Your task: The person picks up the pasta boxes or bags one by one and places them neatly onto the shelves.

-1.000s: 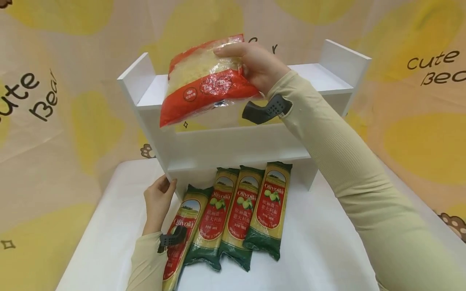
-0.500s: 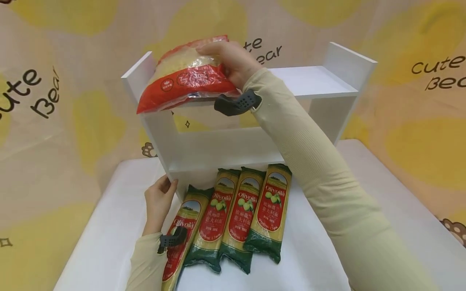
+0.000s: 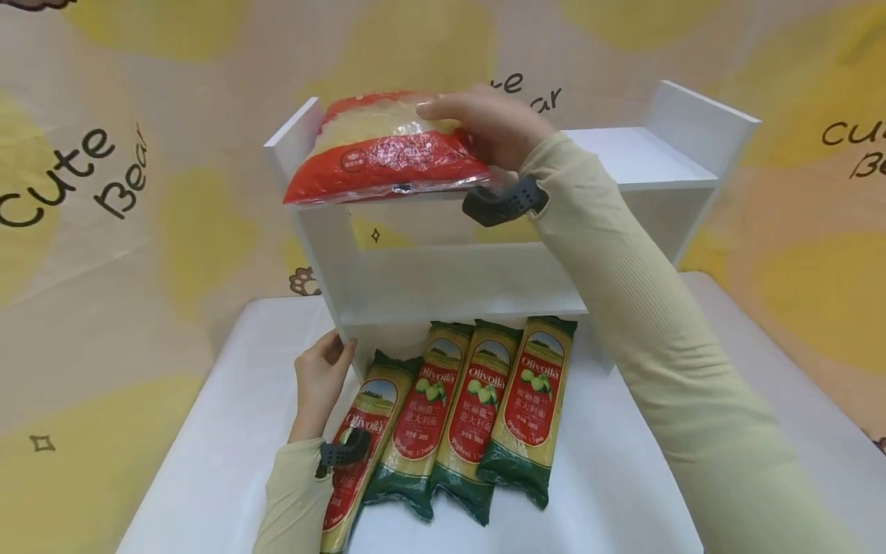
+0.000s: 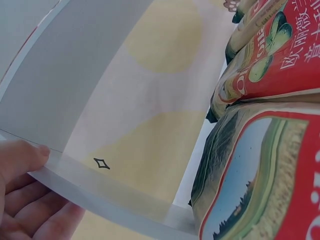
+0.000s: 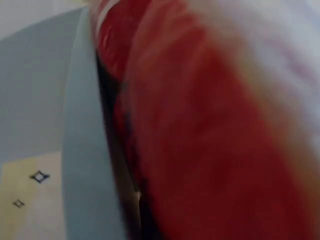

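At the left end of the white shelf unit's top board [image 3: 640, 154] lies a plump red and clear plastic bag [image 3: 388, 146] with pale yellow contents. Its front overhangs the board's edge. My right hand [image 3: 494, 127] grips the bag's right end, thumb on top, the other fingers mostly hidden. The right wrist view has the blurred red bag [image 5: 190, 125] filling most of it, close along the board's edge. Lower down, my left hand [image 3: 321, 373] pinches the front edge of the unit's left side panel [image 4: 100, 192], thumb on one face and fingers on the other.
Several green, gold and red spaghetti packs [image 3: 464, 415] lean side by side at the unit's lower front, on a white-covered table [image 3: 609, 477]. The unit has raised ends [image 3: 699, 127] and a middle shelf [image 3: 457, 308]. A patterned cloth [image 3: 173, 254] hangs behind.
My right hand has carried the bag leftward and lowered it from above the unit onto the top board's left end. My left hand keeps its hold on the side panel.
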Available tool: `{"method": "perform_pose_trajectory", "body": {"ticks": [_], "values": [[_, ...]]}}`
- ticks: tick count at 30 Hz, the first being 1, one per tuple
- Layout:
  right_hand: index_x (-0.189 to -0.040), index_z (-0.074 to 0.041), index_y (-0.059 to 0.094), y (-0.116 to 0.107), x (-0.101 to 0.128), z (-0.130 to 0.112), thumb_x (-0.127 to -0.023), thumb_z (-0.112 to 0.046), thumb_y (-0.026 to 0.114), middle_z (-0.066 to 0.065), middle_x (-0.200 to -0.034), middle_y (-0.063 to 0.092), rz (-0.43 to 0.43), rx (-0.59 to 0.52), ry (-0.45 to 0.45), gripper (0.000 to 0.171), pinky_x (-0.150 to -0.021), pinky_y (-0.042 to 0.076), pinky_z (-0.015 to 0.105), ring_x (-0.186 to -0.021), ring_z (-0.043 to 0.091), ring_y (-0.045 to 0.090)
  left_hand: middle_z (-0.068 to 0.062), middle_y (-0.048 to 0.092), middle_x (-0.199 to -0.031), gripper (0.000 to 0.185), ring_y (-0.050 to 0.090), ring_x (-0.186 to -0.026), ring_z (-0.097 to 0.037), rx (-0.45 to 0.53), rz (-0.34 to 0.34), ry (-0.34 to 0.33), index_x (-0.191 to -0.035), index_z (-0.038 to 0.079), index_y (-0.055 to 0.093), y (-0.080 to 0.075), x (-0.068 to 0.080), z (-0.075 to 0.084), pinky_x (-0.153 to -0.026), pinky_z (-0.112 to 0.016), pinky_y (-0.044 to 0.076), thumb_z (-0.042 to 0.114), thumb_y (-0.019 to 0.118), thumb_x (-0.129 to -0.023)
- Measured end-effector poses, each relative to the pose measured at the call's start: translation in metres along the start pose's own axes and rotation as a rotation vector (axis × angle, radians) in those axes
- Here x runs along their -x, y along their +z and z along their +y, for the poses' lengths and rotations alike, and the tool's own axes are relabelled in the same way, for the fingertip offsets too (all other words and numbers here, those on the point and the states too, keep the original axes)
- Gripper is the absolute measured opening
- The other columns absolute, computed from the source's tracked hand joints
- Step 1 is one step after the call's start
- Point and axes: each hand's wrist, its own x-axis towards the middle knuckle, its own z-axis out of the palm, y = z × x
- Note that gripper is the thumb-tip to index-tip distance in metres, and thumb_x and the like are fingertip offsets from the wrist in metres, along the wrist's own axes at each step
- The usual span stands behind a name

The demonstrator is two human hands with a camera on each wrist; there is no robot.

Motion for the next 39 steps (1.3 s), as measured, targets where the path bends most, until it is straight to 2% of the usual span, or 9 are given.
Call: {"method": "perform_pose_trajectory", "body": {"ticks": [3, 8, 14, 18, 22, 29, 32, 35, 39], "values": [[-0.118, -0.007, 0.052, -0.003, 0.006, 0.004, -0.088, -0.031, 0.064, 0.011, -0.104, 0.062, 0.067, 0.111, -0.046, 0.041, -0.064, 0.056, 0.027, -0.077, 0.020, 0.065, -0.028, 0.064, -0.107, 0.028, 0.065, -0.093, -0.039, -0.003, -0.008, 0.000, -0.112, -0.011, 0.063, 0.002, 0.001, 0.000, -0.076, -0.046, 0.054, 0.002, 0.066, -0.087], [-0.104, -0.005, 0.058, -0.008, 0.012, 0.009, -0.086, -0.036, 0.066, 0.008, -0.092, 0.063, 0.158, 0.259, -0.112, 0.037, -0.060, 0.055, 0.024, -0.069, 0.017, 0.065, -0.027, 0.064, -0.107, 0.029, 0.065, -0.093, -0.038, -0.001, -0.022, 0.005, -0.112, -0.011, 0.063, 0.004, 0.003, -0.001, -0.076, -0.046, 0.054, 0.002, 0.066, -0.087], [-0.094, -0.003, 0.062, -0.017, 0.022, 0.009, -0.087, -0.033, 0.067, 0.005, -0.091, 0.064, 0.255, 0.381, -0.137, 0.031, -0.071, 0.054, 0.023, -0.080, 0.016, 0.062, -0.027, 0.064, -0.107, 0.029, 0.065, -0.092, -0.038, -0.017, -0.024, 0.042, -0.113, -0.011, 0.063, 0.004, 0.000, -0.003, -0.075, -0.047, 0.054, 0.001, 0.066, -0.086], [-0.105, -0.001, 0.067, -0.019, 0.034, 0.014, -0.088, -0.029, 0.067, 0.007, -0.102, 0.064, 0.304, 0.434, -0.177, 0.033, -0.081, 0.054, 0.027, -0.092, 0.018, 0.062, -0.027, 0.065, -0.103, 0.027, 0.066, -0.088, -0.039, -0.037, -0.009, 0.079, -0.111, -0.010, 0.064, 0.002, -0.002, -0.004, -0.073, -0.049, 0.054, 0.001, 0.066, -0.086], [-0.110, 0.003, 0.065, -0.021, 0.048, 0.023, -0.089, -0.024, 0.066, 0.010, -0.107, 0.063, 0.317, 0.408, -0.279, 0.034, -0.084, 0.053, 0.028, -0.093, 0.021, 0.063, -0.028, 0.065, -0.101, 0.027, 0.066, -0.087, -0.039, -0.048, -0.005, 0.097, -0.111, -0.010, 0.064, -0.001, -0.006, -0.005, -0.072, -0.049, 0.054, 0.001, 0.065, -0.087], [-0.103, 0.006, 0.064, -0.019, 0.073, 0.043, -0.088, -0.012, 0.067, 0.017, -0.097, 0.065, 0.331, 0.193, -0.517, 0.023, -0.077, 0.055, 0.029, -0.082, 0.024, 0.067, -0.027, 0.065, -0.103, 0.027, 0.066, -0.089, -0.038, -0.051, 0.010, 0.071, -0.112, -0.010, 0.064, -0.008, -0.011, -0.006, -0.072, -0.045, 0.053, 0.000, 0.064, -0.087], [-0.100, 0.006, 0.065, -0.017, 0.084, 0.055, -0.088, -0.009, 0.065, 0.016, -0.092, 0.067, 0.338, 0.125, -0.571, 0.019, -0.075, 0.056, 0.029, -0.078, 0.024, 0.068, -0.028, 0.064, -0.105, 0.028, 0.066, -0.090, -0.038, -0.045, 0.012, 0.058, -0.113, -0.010, 0.063, -0.010, -0.011, -0.006, -0.072, -0.024, 0.055, 0.000, 0.064, -0.087], [-0.097, 0.007, 0.066, -0.018, 0.093, 0.069, -0.088, -0.007, 0.065, 0.015, -0.088, 0.069, 0.318, 0.077, -0.607, 0.017, -0.072, 0.057, 0.030, -0.077, 0.025, 0.068, -0.028, 0.064, -0.104, 0.027, 0.066, -0.088, -0.040, -0.034, 0.019, 0.062, -0.112, -0.011, 0.063, -0.011, -0.012, -0.006, -0.068, -0.003, 0.044, -0.001, 0.064, -0.086], [-0.096, 0.004, 0.067, -0.020, 0.103, 0.091, -0.088, -0.008, 0.065, 0.014, -0.087, 0.069, 0.302, 0.063, -0.618, 0.015, -0.071, 0.057, 0.031, -0.076, 0.025, 0.068, -0.029, 0.065, -0.102, 0.026, 0.066, -0.087, -0.040, -0.024, 0.027, 0.068, -0.110, -0.011, 0.064, -0.011, -0.012, -0.005, -0.066, 0.002, 0.039, -0.002, 0.064, -0.086]]}}
